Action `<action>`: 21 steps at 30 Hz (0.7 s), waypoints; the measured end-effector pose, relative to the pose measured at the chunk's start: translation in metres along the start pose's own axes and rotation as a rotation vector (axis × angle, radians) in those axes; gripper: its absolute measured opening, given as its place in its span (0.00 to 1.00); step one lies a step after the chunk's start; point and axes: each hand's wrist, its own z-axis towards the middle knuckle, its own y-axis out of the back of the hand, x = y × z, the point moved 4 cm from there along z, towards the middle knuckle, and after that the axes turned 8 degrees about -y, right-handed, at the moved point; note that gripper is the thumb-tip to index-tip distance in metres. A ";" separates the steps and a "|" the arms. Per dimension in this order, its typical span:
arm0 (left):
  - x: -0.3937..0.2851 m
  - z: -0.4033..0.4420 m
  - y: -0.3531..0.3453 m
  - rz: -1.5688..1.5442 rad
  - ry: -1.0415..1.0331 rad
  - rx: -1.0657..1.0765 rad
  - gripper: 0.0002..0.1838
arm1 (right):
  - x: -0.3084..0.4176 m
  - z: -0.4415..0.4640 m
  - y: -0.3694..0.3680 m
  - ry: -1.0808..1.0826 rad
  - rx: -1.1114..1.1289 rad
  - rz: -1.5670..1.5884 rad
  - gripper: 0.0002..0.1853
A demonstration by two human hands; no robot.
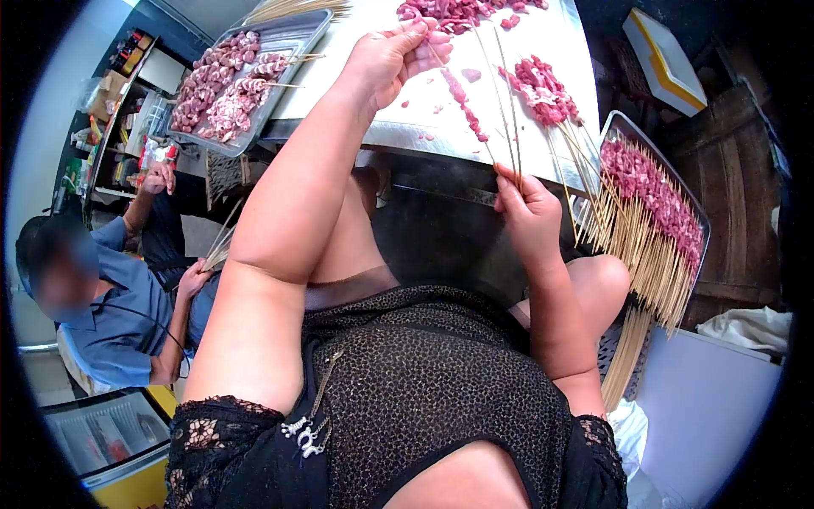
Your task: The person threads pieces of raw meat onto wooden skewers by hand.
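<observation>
My left hand (397, 64) is at the table's near side, its thumb and fingers pinched at the upper end of a meat skewer (462, 97). Small pink meat pieces are threaded along that skewer's middle. Low at the table edge, my right hand (532, 212) closes its fingers on the lower end of the same skewer. Two bare bamboo skewers (507, 102) also stick up from the right hand's grip. Just beyond the left hand lies a heap of cut meat (475, 12). Whether the left fingers also pinch a loose piece is hard to see.
Finished skewers (547, 89) lie on the white table (339, 110). A metal tray (705, 225) of many meat skewers stands at right, another tray (318, 30) of meat at left. A co-worker (127, 297) sits at left holding bare sticks (219, 250). A white-and-yellow box (666, 64) is at upper right.
</observation>
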 end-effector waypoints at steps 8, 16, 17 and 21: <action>0.000 -0.003 -0.002 -0.017 0.012 0.010 0.13 | -0.001 0.000 0.001 0.045 -0.044 -0.025 0.11; 0.000 -0.007 -0.005 -0.009 0.056 0.004 0.13 | -0.002 0.000 -0.001 0.015 -0.042 0.000 0.11; 0.000 -0.007 -0.005 -0.009 0.056 0.004 0.13 | -0.003 0.000 -0.001 0.015 -0.042 0.000 0.11; -0.001 -0.008 -0.007 -0.047 0.069 0.011 0.14 | -0.003 0.000 0.000 0.022 -0.044 0.002 0.11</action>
